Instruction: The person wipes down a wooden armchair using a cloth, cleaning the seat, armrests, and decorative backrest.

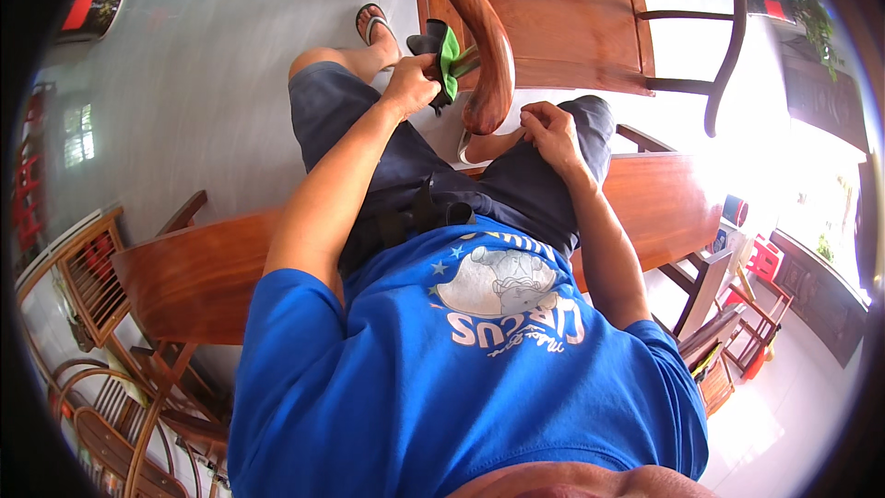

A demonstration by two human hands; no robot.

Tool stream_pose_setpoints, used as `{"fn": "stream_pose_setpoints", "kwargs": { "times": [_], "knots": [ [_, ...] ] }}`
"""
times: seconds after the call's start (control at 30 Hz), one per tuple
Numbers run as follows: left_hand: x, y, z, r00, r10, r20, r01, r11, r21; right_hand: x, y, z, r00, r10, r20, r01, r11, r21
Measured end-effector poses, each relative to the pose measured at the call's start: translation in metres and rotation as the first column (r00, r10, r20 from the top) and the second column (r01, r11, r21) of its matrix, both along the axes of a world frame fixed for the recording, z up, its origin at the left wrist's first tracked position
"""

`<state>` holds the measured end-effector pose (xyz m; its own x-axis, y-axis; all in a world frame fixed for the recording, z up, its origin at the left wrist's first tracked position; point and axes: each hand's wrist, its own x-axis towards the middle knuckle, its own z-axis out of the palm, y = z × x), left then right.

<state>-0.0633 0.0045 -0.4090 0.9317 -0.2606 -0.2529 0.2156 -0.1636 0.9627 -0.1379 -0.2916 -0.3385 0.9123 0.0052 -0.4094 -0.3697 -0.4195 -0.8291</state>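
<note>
My left hand [415,86] grips a black and green cloth [448,62], which looks like a glove or a folded pad. The cloth lies against the slim wooden post under the curved armrest [494,48] of a wooden armchair. This glossy reddish-brown armrest ends in a rounded tip between my knees. Over my right thigh, my right hand [553,130] hangs with curled fingers, to the right of the armrest tip. Nothing shows in it, though its palm side is hidden. The chair's broad wooden seat [567,14] lies beyond both hands.
I sit on a wooden bench [650,200] that extends to both sides. Wooden chairs [117,422] stand behind me on the left. At the right are a red plastic stool [764,257] and a small wooden chair [760,325]. A dark pot [90,14] stands at far left.
</note>
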Motion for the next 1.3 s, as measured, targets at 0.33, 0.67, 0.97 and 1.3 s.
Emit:
{"fn": "stream_pose_setpoints", "kwargs": {
  "times": [0.33, 0.67, 0.97, 1.3],
  "knots": [
    [-0.001, -0.038, -0.009, 0.821, -0.021, 0.570, -0.237, 0.897, 0.374, -0.001, 0.003, -0.008, 0.992, 0.113, 0.059, -0.103, 0.984, -0.148],
    [0.008, -0.037, -0.013, 0.842, -0.114, 0.527, -0.142, 0.896, 0.422, 0.003, 0.021, 0.000, 0.952, 0.297, 0.067, -0.264, 0.915, -0.306],
    [-0.033, -0.065, -0.006, 0.986, -0.024, 0.167, -0.041, 0.928, 0.371, 0.007, 0.024, -0.007, 0.991, 0.132, -0.021, -0.134, 0.980, -0.146],
    [-0.060, -0.055, 0.033, 0.979, -0.032, 0.204, 0.006, 0.992, 0.124, -0.005, 0.013, 0.017, 0.964, -0.104, -0.245, 0.160, 0.962, 0.220]
  ]
}}
